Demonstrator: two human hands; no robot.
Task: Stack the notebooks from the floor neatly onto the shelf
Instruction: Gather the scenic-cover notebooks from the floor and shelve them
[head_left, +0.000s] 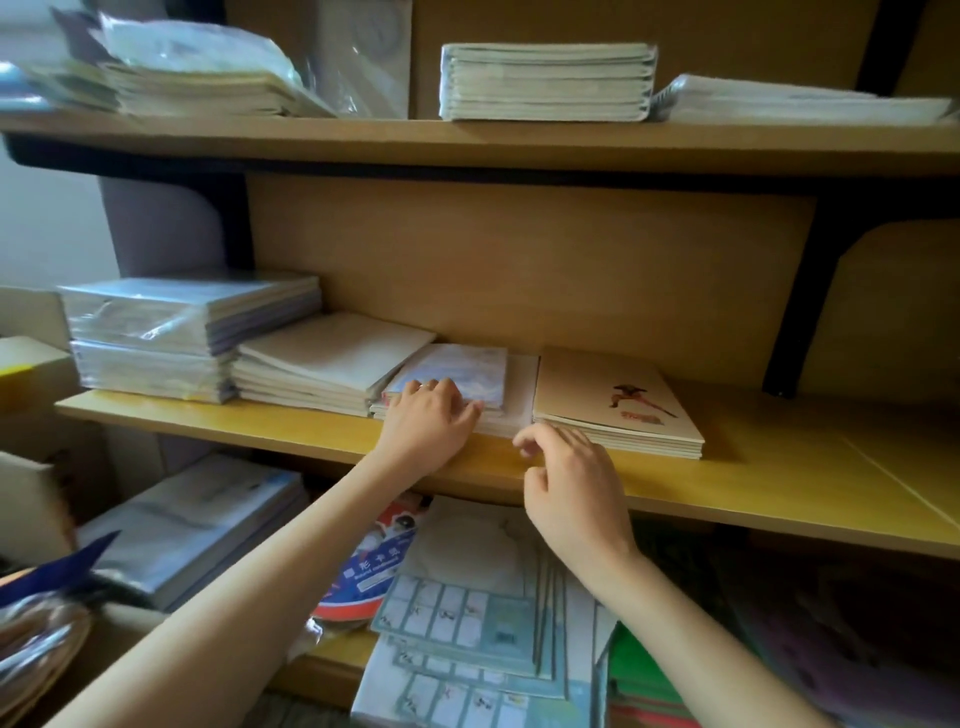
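Observation:
On the middle wooden shelf (753, 483) lie several notebook stacks. My left hand (428, 421) rests with straight fingers on the front edge of a small stack topped by a pale blue notebook (462, 366). My right hand (566, 483) hovers just in front of the shelf edge, fingers loosely curled and holding nothing, next to a beige stack with a red figure on its cover (618, 402). A cream stack (322, 364) sits left of the blue one. More notebooks with green grid covers (467, 618) lie below on the floor.
Plastic-wrapped packs (182, 332) fill the shelf's left end. The top shelf (467, 140) carries a wrapped stack (545, 80) and loose packets. Below are wrapped packs (197, 525), a red and blue round item (374, 561) and green folders (644, 675). Black brackets (800, 301) flank the shelf.

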